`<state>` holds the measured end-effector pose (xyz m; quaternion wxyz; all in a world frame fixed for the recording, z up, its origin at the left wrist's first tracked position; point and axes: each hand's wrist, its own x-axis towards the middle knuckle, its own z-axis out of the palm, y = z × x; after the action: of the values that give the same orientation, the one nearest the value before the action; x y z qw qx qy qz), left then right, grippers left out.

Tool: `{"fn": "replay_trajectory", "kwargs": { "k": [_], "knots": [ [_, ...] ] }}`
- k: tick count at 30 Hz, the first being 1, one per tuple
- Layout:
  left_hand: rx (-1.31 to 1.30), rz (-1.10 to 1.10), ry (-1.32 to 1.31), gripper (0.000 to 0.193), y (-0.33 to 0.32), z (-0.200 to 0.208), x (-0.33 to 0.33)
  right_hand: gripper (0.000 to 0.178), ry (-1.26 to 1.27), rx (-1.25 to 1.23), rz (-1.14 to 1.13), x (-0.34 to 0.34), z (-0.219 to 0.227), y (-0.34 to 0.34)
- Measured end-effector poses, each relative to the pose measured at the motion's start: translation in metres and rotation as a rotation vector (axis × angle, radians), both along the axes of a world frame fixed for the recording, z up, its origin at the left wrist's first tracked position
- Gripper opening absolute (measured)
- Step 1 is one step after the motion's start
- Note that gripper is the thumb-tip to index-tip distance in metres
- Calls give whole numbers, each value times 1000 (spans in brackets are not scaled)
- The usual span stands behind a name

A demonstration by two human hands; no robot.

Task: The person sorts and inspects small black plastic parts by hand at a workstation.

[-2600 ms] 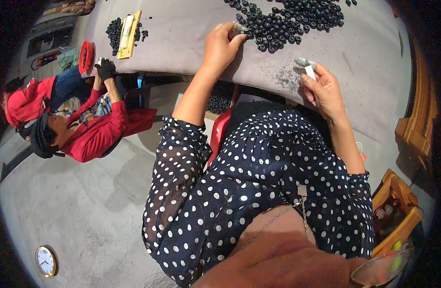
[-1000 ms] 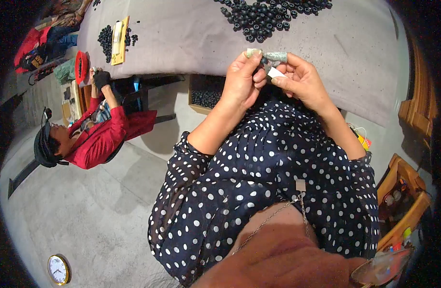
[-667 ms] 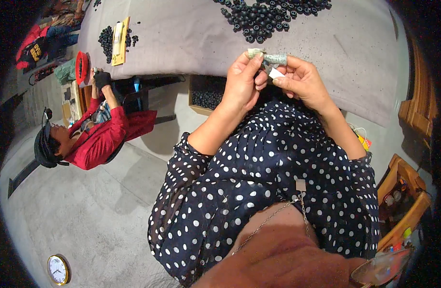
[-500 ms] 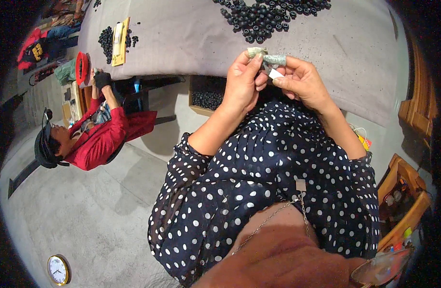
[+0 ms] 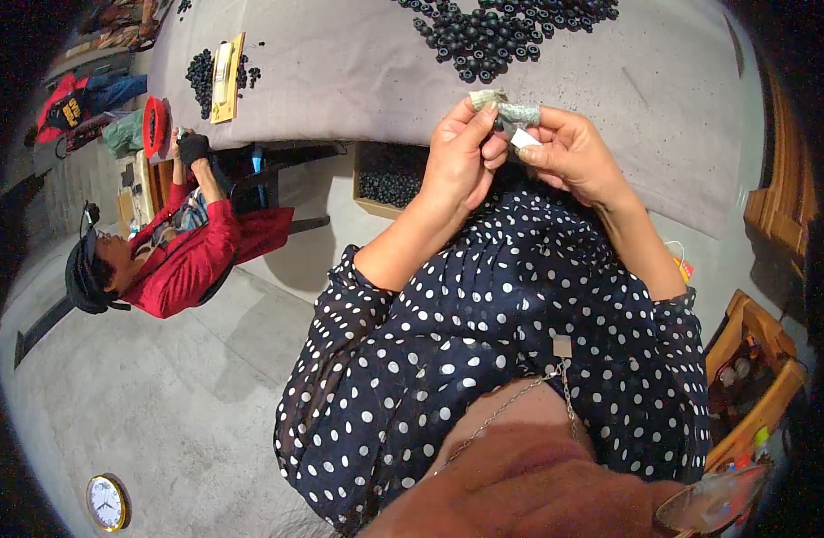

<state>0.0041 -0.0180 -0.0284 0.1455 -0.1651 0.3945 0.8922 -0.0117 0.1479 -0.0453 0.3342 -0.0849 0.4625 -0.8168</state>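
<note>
My hands meet over the near edge of the cloth-covered table (image 5: 358,81), fingers closed. My left hand (image 5: 458,154) pinches a small dark piece (image 5: 501,124), largely covered by the fingers; a pale green wrap (image 5: 486,97) covers its index fingertip. In my right hand (image 5: 578,160), thumb and fingers grip a small white flat piece (image 5: 525,139), its far end hidden. A grey-green wrap (image 5: 519,113) sits around the right index finger. Beyond the hands lies a pile of black ring-like parts (image 5: 483,45).
An open box (image 5: 385,208) of small black parts stands below the table edge. On the left, a co-worker in a red jacket (image 5: 183,273) works beside a red bowl (image 5: 156,125). A yellow board (image 5: 225,81) lies among small black parts. At right stands a wooden chair (image 5: 757,386).
Both hands have shifted very slightly right and toward me, still together. The dark piece between the fingers shows a little more. A person at far left has moved.
</note>
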Motion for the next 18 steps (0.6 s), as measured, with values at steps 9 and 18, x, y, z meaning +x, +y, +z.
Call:
{"fn": "replay_trajectory", "kwargs": {
  "k": [9, 18],
  "knots": [
    [-22, 4, -2, 9, 1, -1, 1, 33, 23, 16, -21, 3, -1, -2],
    [-34, 9, -9, 10, 1, -3, 2, 34, -43, 2, 6, 2, 0, 0]
  ]
}}
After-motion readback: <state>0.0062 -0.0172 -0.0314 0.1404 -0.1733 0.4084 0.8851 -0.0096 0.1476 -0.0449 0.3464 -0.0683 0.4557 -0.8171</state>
